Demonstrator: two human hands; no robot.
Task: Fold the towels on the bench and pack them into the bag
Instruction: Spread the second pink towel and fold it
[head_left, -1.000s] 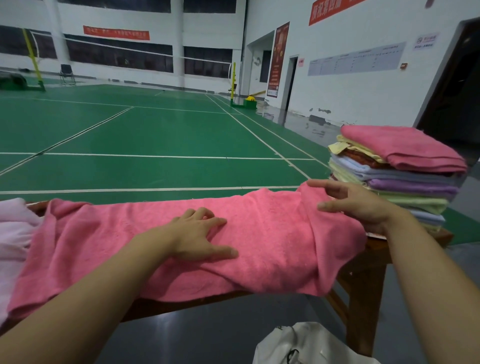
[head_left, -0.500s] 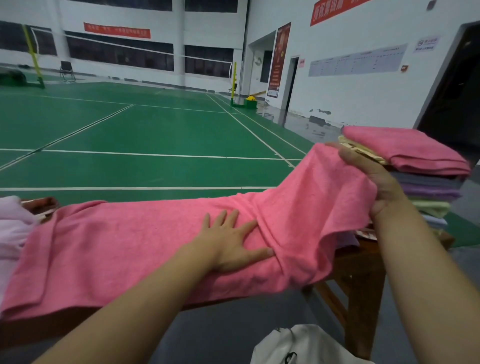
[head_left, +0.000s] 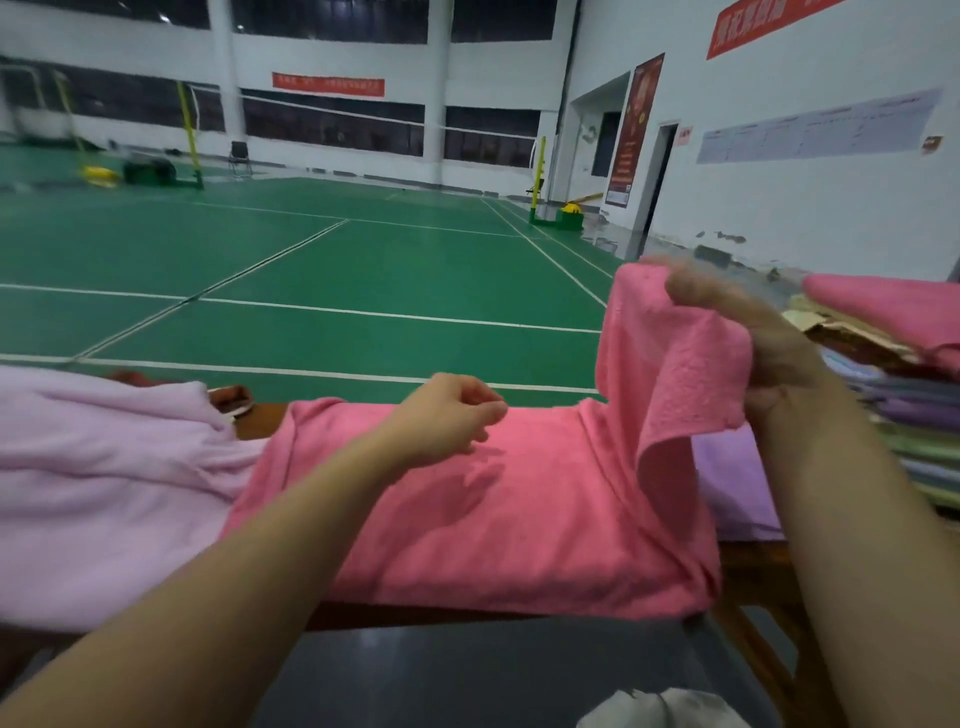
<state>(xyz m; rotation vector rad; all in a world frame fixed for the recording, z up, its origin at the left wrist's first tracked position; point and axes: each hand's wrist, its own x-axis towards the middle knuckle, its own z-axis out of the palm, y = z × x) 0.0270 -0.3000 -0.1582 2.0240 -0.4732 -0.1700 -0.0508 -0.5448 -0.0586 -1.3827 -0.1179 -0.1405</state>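
A pink towel lies along the wooden bench. My right hand, blurred, grips the towel's right end and holds it raised above the bench. Over the towel's middle my left hand hovers with loosely curled fingers and holds nothing; its shadow falls on the cloth. The top of a white bag shows at the bottom edge, on the floor in front of the bench.
A stack of folded towels in several colours, pink on top, stands at the bench's right end. A lavender towel lies under the raised end. A pale pink towel is bunched at the left. Behind lies a green court.
My right hand has carried the towel's right end higher and leftward. My left hand has lifted off the towel and its fingers have curled. The view has shifted right.
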